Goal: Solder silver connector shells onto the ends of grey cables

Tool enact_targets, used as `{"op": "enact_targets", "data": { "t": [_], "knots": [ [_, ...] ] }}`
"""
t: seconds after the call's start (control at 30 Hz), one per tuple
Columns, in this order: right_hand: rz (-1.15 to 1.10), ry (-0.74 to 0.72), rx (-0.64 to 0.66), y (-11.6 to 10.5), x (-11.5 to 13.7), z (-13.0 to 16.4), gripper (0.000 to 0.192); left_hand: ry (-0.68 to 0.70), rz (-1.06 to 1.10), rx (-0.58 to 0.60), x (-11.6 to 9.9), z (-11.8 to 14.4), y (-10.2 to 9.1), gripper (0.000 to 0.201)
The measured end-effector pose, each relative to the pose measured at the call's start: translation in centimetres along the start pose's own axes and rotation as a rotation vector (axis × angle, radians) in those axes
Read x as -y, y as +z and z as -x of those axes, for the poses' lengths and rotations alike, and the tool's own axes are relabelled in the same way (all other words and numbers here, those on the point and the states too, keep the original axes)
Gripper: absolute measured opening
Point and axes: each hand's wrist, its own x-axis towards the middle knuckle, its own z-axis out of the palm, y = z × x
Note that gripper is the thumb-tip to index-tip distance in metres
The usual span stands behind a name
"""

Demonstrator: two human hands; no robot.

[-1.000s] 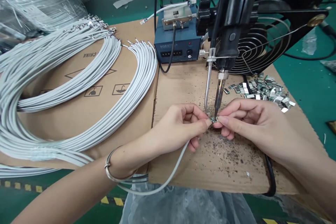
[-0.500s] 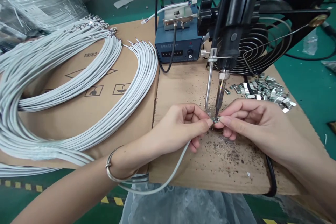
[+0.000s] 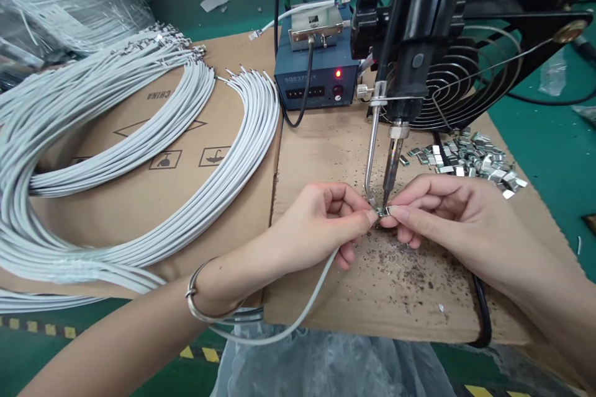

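Observation:
My left hand [image 3: 316,229] pinches the end of a grey cable [image 3: 298,316] that loops back under my wrist. My right hand [image 3: 447,217] pinches a small metal clip [image 3: 382,211] against that cable end. Both sets of fingertips meet directly under the tip of a fixed soldering iron [image 3: 393,164], with a bent metal feed tube [image 3: 370,155] beside it. The black iron body [image 3: 419,43] hangs from above.
Bundles of grey cables [image 3: 139,155] curve over cardboard at the left. A blue control box [image 3: 316,80] with a lit red lamp stands at the back, a black wire fan guard [image 3: 465,87] to its right. A pile of metal clips [image 3: 470,158] lies at the right. Solder crumbs cover the cardboard [image 3: 400,273].
The red lamp on the blue control box has come on. My hands stay in the same place under the iron tip.

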Motion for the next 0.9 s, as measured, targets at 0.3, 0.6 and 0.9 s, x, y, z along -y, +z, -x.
{"op": "enact_targets", "data": {
  "t": [0.3, 0.6, 0.9],
  "knots": [
    [0.021, -0.004, 0.009, -0.16, -0.12, 0.01, 0.005, 0.026, -0.022, 0.016, 0.33, 0.01, -0.07, 0.016],
    [0.019, 0.003, 0.012, -0.07, 0.02, -0.04, 0.004, 0.023, -0.074, 0.021, 0.08, 0.14, -0.06, 0.016],
    [0.02, -0.009, -0.004, -0.13, -0.03, 0.06, 0.003, 0.012, -0.072, 0.032, -0.07, 0.16, -0.14, 0.017]
  ]
}}
